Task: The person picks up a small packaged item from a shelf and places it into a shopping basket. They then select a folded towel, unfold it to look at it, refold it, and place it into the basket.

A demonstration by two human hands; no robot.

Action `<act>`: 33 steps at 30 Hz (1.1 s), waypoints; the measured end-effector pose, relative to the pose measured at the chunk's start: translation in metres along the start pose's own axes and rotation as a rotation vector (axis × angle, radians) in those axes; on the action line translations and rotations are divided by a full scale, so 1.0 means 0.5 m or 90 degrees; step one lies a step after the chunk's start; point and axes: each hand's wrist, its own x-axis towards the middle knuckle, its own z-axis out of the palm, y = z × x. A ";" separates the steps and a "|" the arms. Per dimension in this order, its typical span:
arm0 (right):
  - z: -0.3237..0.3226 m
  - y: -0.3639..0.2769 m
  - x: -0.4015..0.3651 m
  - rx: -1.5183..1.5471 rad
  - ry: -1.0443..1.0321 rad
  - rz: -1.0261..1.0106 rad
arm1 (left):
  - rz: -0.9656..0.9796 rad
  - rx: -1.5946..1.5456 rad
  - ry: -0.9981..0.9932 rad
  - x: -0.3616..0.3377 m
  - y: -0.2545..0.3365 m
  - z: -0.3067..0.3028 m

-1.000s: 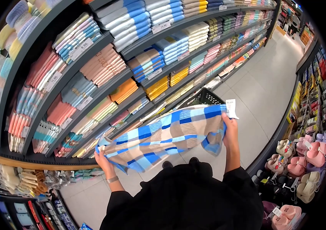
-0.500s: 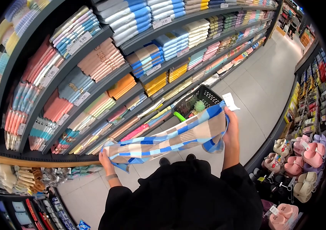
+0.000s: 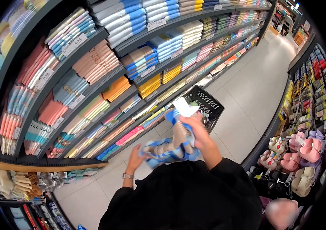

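Because the checked towel (image 3: 163,148) is gathered into a loose bundle, both hands sit close together in front of the chest. The right hand (image 3: 196,132) is closed over the top of the cloth, and a white paper tag (image 3: 184,106) sticks up above its fingers. The left hand (image 3: 135,152) grips the lower left end from beneath. A black basket (image 3: 209,100) stands on the floor just beyond, which leaves both hands free for the cloth. Stacks of folded towels (image 3: 96,63) fill the left side and slippers (image 3: 305,149) hang at the right.
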 end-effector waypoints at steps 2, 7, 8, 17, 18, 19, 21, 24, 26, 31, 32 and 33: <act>0.046 0.004 0.001 -0.004 -0.065 0.050 | 0.101 -0.035 -0.074 0.024 0.175 0.013; 0.082 0.016 0.032 0.090 -0.110 0.150 | 0.166 -0.239 -0.150 0.063 0.261 0.097; 0.074 0.018 0.044 0.172 -0.148 0.186 | 0.170 -0.239 -0.152 0.062 0.251 0.099; -0.085 0.153 0.111 -0.070 -0.125 0.094 | -0.193 -0.689 0.087 0.058 0.326 0.000; -0.097 0.183 0.091 -0.098 -0.134 0.121 | -0.226 -0.733 0.124 0.058 0.332 -0.007; -0.096 0.200 0.072 -0.098 -0.134 0.126 | -0.240 -0.740 0.118 0.057 0.336 -0.016; -0.090 0.226 0.046 0.055 -0.254 0.116 | -0.251 -0.760 0.126 0.055 0.326 -0.019; -0.097 0.235 0.042 -0.117 -0.206 0.114 | -0.246 -0.792 0.151 0.053 0.329 -0.016; -0.093 0.234 0.030 -0.166 -0.194 0.074 | -0.233 -0.805 0.170 0.051 0.343 -0.018; -0.062 0.203 0.018 -0.269 -0.178 0.244 | -0.182 -0.703 0.174 0.039 0.372 -0.040; -0.063 0.201 0.015 -0.230 -0.190 0.288 | -0.183 -0.704 0.178 0.037 0.369 -0.043; -0.071 0.205 0.016 -0.232 -0.191 0.290 | -0.179 -0.699 0.182 0.036 0.364 -0.046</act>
